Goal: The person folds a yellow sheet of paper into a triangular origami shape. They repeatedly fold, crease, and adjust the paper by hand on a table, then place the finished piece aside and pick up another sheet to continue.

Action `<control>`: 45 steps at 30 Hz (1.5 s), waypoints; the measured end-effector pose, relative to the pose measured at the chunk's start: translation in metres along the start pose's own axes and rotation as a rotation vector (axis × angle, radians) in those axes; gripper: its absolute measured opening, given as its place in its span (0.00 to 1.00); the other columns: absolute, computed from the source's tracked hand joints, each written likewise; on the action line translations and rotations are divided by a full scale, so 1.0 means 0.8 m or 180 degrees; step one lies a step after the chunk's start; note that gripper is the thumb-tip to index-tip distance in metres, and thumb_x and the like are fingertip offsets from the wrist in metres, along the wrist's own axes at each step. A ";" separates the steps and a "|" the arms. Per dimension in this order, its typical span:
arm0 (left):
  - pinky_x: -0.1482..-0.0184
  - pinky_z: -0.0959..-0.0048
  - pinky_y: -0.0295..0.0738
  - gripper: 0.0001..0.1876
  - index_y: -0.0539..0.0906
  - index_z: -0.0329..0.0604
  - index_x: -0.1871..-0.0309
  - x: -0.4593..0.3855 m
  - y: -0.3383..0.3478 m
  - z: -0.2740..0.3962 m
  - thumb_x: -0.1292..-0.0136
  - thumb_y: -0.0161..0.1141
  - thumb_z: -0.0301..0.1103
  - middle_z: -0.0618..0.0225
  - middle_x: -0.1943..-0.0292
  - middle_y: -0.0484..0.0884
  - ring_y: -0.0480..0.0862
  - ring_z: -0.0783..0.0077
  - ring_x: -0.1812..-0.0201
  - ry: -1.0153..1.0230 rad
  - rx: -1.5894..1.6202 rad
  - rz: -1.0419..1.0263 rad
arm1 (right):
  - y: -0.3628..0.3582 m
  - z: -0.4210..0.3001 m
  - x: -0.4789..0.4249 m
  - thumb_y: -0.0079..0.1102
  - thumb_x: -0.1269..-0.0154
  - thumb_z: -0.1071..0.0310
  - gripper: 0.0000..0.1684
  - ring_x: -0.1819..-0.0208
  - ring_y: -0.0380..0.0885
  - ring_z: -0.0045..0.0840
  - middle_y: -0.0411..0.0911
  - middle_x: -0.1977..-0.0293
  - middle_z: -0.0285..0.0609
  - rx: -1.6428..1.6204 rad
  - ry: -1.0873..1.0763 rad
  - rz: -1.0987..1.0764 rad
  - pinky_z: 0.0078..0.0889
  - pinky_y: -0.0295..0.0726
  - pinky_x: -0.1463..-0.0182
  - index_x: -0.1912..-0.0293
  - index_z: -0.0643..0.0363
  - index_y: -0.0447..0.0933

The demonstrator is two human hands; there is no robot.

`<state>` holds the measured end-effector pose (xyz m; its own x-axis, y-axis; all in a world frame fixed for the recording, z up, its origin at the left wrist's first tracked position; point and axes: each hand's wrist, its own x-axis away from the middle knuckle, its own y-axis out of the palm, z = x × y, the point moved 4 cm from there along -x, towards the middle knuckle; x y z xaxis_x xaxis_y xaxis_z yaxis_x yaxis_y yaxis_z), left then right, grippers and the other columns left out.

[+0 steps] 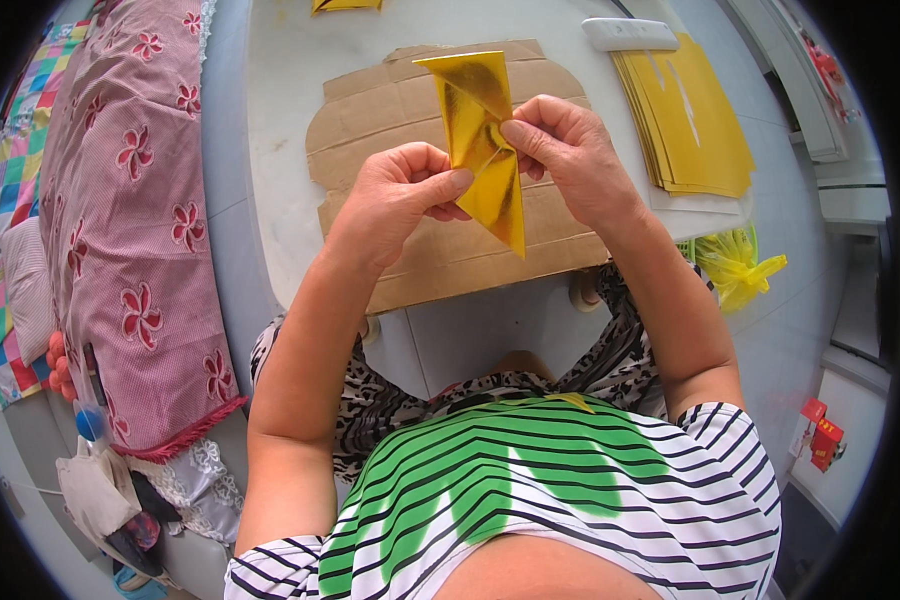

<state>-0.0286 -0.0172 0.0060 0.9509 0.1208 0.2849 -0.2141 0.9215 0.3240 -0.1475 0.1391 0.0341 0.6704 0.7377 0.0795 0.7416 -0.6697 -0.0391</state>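
A shiny gold foil paper (487, 191), folded into a slanted shape with pointed corners, is held up between both hands over a flattened brown cardboard sheet (412, 255). My left hand (409, 184) pinches its left edge near the middle between thumb and fingers. On the opposite edge, a little higher, my right hand (562, 150) grips it the same way, thumb on top. A curled fold shows beside the right thumb. The fingertips behind the paper are partly hidden.
The cardboard lies on a pale marble-like table (285, 150). At the right, a white object (630, 34) rests on a stack of gold paper sheets (690, 120). More gold paper (346, 4) shows at the far edge. A yellow plastic bag (735, 262) sits below the table's right side.
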 end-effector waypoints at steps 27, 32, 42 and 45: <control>0.54 0.78 0.83 0.11 0.89 0.37 0.53 0.020 0.020 0.032 0.36 0.65 0.16 0.64 0.61 0.90 0.88 0.75 0.59 0.2042 -0.1653 -0.0318 | -0.010 0.023 -0.003 0.63 0.26 0.64 0.08 0.71 0.77 0.12 0.80 0.70 0.31 -0.1697 0.0597 -0.0459 0.17 0.77 0.66 0.61 0.57 0.80; 0.53 0.79 0.83 0.10 0.89 0.36 0.53 0.020 0.013 0.035 0.36 0.66 0.16 0.65 0.59 0.90 0.87 0.77 0.58 0.2074 -0.1291 -0.0157 | -0.006 0.009 0.000 0.62 0.26 0.64 0.08 0.70 0.75 0.12 0.79 0.69 0.30 -0.1703 0.0413 -0.0421 0.16 0.74 0.66 0.54 0.58 0.80; 0.48 0.80 0.81 0.10 0.88 0.34 0.51 0.019 0.004 0.041 0.35 0.66 0.18 0.64 0.55 0.89 0.86 0.77 0.53 0.2107 -0.0748 0.0105 | 0.017 -0.014 0.016 0.60 0.28 0.77 0.17 0.59 0.76 0.12 0.81 0.57 0.33 -0.0773 -0.0924 -0.0679 0.18 0.76 0.55 0.41 0.60 0.80; 0.50 0.80 0.80 0.10 0.88 0.34 0.51 0.016 0.004 0.037 0.34 0.67 0.19 0.66 0.54 0.89 0.85 0.78 0.54 0.2113 -0.0665 0.0029 | 0.017 -0.010 0.012 0.60 0.26 0.74 0.10 0.57 0.77 0.14 0.82 0.57 0.35 -0.0857 -0.0917 -0.0763 0.18 0.77 0.55 0.48 0.61 0.83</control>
<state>-0.0236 -0.0234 0.0374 0.8990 0.2675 -0.3467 -0.2384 0.9631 0.1249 -0.1310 0.1368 0.0426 0.4883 0.8426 -0.2270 0.8694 -0.4473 0.2097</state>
